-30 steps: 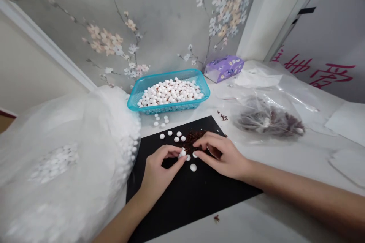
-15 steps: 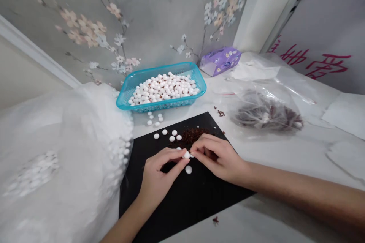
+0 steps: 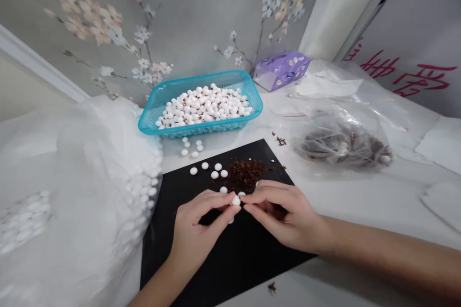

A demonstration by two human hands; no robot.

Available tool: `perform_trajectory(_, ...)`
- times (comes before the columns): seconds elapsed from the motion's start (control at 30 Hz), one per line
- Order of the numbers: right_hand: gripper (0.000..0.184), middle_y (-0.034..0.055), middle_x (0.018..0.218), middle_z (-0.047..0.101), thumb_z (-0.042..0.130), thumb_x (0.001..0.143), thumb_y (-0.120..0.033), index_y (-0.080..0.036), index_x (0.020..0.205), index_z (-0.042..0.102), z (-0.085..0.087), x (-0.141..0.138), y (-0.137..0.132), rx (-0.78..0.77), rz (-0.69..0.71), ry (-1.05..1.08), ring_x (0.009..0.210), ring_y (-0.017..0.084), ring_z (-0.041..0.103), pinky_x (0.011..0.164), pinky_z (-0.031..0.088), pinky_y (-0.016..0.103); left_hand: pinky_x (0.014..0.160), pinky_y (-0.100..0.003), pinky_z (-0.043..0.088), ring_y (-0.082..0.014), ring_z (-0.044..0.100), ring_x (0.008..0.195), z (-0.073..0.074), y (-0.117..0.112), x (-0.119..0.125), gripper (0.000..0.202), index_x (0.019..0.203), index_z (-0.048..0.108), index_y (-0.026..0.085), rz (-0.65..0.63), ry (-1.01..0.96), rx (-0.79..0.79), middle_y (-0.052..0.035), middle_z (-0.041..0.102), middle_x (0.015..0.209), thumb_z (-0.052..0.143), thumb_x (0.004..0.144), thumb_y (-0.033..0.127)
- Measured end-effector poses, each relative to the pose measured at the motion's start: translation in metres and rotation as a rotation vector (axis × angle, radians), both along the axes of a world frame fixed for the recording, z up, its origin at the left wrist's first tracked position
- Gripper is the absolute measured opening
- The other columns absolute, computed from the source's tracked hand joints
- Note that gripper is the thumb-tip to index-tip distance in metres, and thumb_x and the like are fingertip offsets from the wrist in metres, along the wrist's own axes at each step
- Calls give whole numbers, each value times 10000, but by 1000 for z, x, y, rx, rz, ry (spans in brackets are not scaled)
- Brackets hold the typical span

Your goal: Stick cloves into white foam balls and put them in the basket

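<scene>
Over a black mat (image 3: 234, 259), my left hand (image 3: 196, 230) pinches a small white bead (image 3: 236, 200) between thumb and fingertips. My right hand (image 3: 284, 216) meets it from the right, fingertips pinched together against the same bead; whether it holds a small piece is hidden. Just behind the hands lies a heap of dark red-brown bits (image 3: 247, 174). A few loose white beads (image 3: 209, 170) rest on the mat's far left part.
A turquoise basket (image 3: 201, 129) of white beads stands at the back. A large clear bag of white beads (image 3: 72, 192) fills the left. A clear bag of dark red bits (image 3: 342, 146) lies right, a purple tissue pack (image 3: 281, 69) behind it. More beads (image 3: 190, 146) lie by the basket.
My right hand left the bead on the mat and came up to the bead in my left hand. The camera tilted down and shifted, so everything sits slightly lower and further left.
</scene>
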State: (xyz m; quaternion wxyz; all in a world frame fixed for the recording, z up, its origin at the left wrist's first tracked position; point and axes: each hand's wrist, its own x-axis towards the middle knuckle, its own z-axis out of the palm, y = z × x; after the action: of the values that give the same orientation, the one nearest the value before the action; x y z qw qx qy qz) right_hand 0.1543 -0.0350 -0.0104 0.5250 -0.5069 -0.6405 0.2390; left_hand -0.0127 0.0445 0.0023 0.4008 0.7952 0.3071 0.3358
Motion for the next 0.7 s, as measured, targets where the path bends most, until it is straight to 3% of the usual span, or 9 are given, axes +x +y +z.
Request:
perform_trajectory(0.4,181,-34,623,418,509,789,-60,-174,913,576,5,3,-1,-32,118,-12,534,86,407,484,360,202,665,-230,560,-131,660,677,-3,1,-2,103,780,710,207,-31,-16,68,2,719,756,704,715,127)
perform_trajectory(0.57,237,-30,715,418,519,792,-85,-188,1003,556,5,5,-1,-121,151,22,479,50,332,416,314,174,615,-208,565,-125,656,636,-4,1,-3,81,790,709,204,0,-9,-118,1,703,729,702,716,171)
perform_trajectory(0.7,155,-29,735,444,555,807,-145,-187,954,580,4,5,0,-156,30,42,451,28,332,394,305,162,602,-184,567,-117,664,629,-4,0,-2,168,883,686,215,11,-31,-300,4,712,780,700,716,198)
